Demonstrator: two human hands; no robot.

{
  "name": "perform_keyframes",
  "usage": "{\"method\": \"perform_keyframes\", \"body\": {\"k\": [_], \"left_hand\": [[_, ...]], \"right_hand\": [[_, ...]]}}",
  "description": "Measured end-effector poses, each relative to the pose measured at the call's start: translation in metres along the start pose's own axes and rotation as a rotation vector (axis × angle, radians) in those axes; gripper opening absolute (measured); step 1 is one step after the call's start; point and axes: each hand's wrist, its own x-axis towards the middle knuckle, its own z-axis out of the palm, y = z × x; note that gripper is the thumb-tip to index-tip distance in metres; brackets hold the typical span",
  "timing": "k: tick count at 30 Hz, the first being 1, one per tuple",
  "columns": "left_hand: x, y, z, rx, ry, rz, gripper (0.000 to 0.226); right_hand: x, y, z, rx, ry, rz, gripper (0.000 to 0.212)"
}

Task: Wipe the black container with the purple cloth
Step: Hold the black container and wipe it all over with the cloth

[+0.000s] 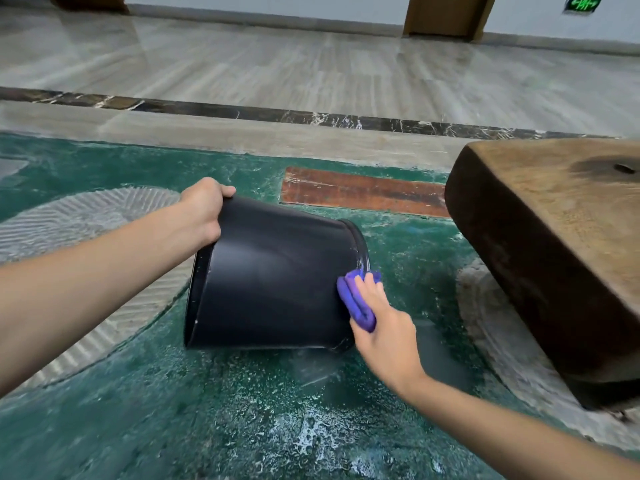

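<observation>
The black container (273, 282) is a round plastic bucket tipped on its side above the green floor, with its mouth facing left toward me and its base pointing right. My left hand (202, 213) grips its rim at the upper left. My right hand (384, 327) presses a folded purple cloth (355, 299) against the container's outer wall near the base, on the lower right. The container's inside is hidden from this angle.
A heavy dark wooden block (547, 244) stands close on the right, on a pale stone base. A reddish wooden plank (360, 192) lies in the worn green floor behind the container. Pale marble flooring (311, 71) with a dark stripe stretches beyond.
</observation>
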Motion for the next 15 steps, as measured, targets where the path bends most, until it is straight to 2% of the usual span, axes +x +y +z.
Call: {"method": "perform_keyframes", "body": {"k": [4,8,10,12,15], "left_hand": [[-0.005,0.002,0.018,0.009,0.039,0.049,0.011],[-0.012,0.006,0.03,0.026,0.039,0.063,0.004],[-0.013,0.009,0.034,0.039,-0.034,0.041,0.003],[-0.019,0.013,0.037,0.05,-0.149,0.01,0.012],[-0.033,0.017,0.041,0.133,-0.285,-0.002,0.005]], "right_hand": [[-0.022,0.015,-0.002,0.079,-0.046,0.009,0.066],[-0.019,0.015,-0.015,0.306,-0.024,0.134,0.043],[-0.007,0.01,-0.02,0.371,0.036,0.23,0.034],[0.003,0.009,-0.021,0.408,0.08,0.317,0.028],[0.004,0.015,-0.02,0.395,0.088,0.374,0.027]]}}
